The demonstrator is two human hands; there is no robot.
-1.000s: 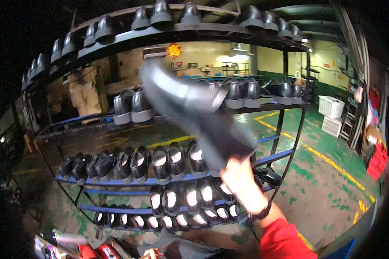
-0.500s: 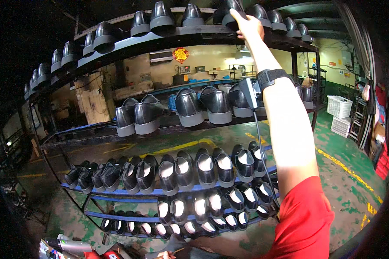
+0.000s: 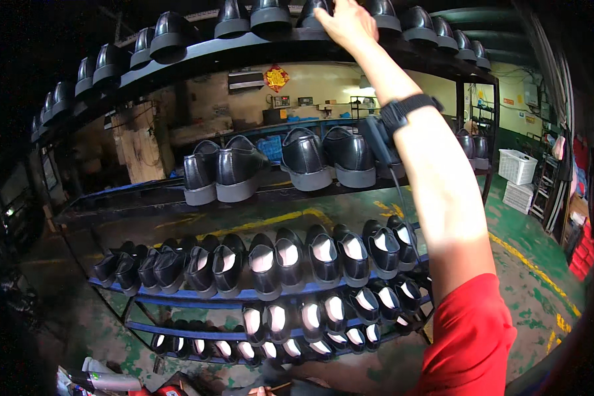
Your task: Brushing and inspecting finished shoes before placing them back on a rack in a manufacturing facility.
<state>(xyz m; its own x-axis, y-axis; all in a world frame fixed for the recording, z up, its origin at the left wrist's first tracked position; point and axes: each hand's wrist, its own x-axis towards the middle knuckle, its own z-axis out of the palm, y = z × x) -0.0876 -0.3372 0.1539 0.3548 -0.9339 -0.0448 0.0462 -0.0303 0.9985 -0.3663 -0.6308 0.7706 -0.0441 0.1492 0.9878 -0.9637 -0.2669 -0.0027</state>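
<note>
My right hand (image 3: 348,25) reaches up to the top shelf, its thumb against the back of a black leather shoe (image 3: 309,16) with a grey sole. The upper edge cuts off part of its fingers. To the right of that hand, another black shoe (image 3: 381,16) stands on the shelf. A black strap with a small device (image 3: 393,122) is around my right wrist, a cable hanging from it. Low at the bottom edge, only a bit of my left hand (image 3: 263,391) shows, closed on a thin wooden-looking stick (image 3: 280,385).
The dark metal rack (image 3: 211,54) carries shoes on several tiers. Its lower tiers have blue edges (image 3: 178,290) and shoes with pale insoles. White plastic crates (image 3: 517,166) are stacked at right on the green floor. Behind the rack is a long workbench (image 3: 310,125).
My right hand has shifted left from the tilted shoe it held to a neighbouring one. The first shoe now stands upright on the top shelf. The whole view has shifted slightly.
</note>
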